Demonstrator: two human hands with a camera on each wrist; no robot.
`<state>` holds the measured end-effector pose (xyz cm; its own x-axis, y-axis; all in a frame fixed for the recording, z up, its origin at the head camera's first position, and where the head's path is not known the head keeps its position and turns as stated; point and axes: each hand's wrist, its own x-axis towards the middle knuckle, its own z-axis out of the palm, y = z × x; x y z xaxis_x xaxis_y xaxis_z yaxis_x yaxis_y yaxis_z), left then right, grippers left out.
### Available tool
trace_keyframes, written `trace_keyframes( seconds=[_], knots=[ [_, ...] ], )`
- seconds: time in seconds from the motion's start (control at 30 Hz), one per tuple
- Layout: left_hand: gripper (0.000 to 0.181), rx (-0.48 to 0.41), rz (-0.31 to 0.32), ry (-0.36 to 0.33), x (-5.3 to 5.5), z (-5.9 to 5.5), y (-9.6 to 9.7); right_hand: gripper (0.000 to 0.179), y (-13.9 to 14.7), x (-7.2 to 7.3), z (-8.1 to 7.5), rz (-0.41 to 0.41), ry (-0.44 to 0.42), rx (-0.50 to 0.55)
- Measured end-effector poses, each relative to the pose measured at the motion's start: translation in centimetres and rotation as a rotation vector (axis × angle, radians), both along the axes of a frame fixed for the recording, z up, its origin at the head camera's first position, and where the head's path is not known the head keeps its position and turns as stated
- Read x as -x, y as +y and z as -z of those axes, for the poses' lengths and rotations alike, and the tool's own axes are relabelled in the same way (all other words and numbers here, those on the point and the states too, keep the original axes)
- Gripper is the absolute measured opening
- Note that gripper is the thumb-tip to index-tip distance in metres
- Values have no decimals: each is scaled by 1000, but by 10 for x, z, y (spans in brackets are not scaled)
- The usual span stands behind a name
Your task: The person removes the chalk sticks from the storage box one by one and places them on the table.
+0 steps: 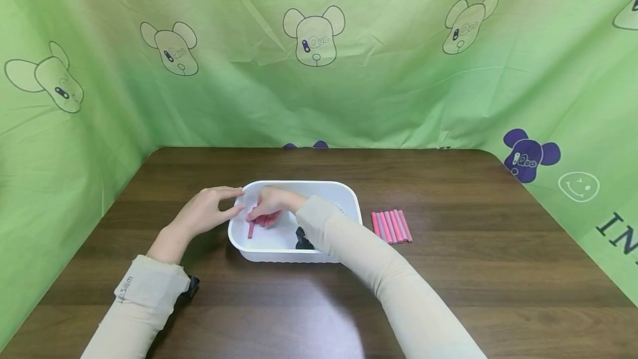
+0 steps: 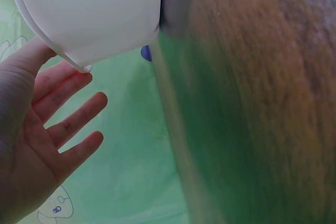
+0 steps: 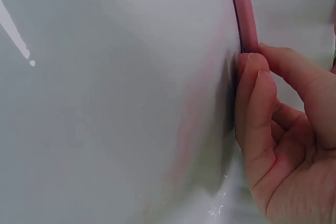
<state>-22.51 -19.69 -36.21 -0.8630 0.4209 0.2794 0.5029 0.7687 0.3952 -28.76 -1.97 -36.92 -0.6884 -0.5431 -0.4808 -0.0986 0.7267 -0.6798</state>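
Observation:
A white plastic tub (image 1: 299,256) stands on the table. Inside it, near the left end, my right hand (image 1: 273,204) pinches a dark pink stick (image 1: 251,230) between thumb and fingertips. The right wrist view shows the flat upper end of that stick (image 3: 245,17) jutting past the fingers, close to the tub's white surface (image 3: 131,77). My left hand (image 1: 204,212) is at the tub's left end, thumb and forefinger touching the rim. In the left wrist view its other fingers (image 2: 79,121) stretch out loosely, spread apart beside the tub (image 2: 94,19).
Several pink and mauve sticks (image 1: 391,227) lie side by side in a row on the table, just right of the tub. Part of a black wrist device (image 1: 303,239) shows under the right sleeve. A green printed cloth (image 1: 319,98) hangs behind the brown wooden table (image 1: 498,259).

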Motion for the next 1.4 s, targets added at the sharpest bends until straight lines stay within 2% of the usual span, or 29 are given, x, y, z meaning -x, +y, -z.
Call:
trace_keyframes(
  seconds=[0.1,0.27,0.37,0.63,0.97,1.4],
  knots=[
    [40,1,2,4,0,0,1,25,2,2,-1,-9,-22,-3],
    [40,-3,-7,-5,0,0,0,25,8,5,-6,-101,-66,-17],
    [41,-4,-10,-16,0,0,0,27,13,7,-10,-122,-88,-30],
    [41,-5,-10,-14,0,0,-1,24,28,7,-23,-102,-20,-84],
    [41,7,-19,-20,0,0,1,18,53,6,-39,-59,-62,-54],
    [41,6,-14,-16,-1,0,1,19,85,2,-49,-37,-41,-21]
  ],
)
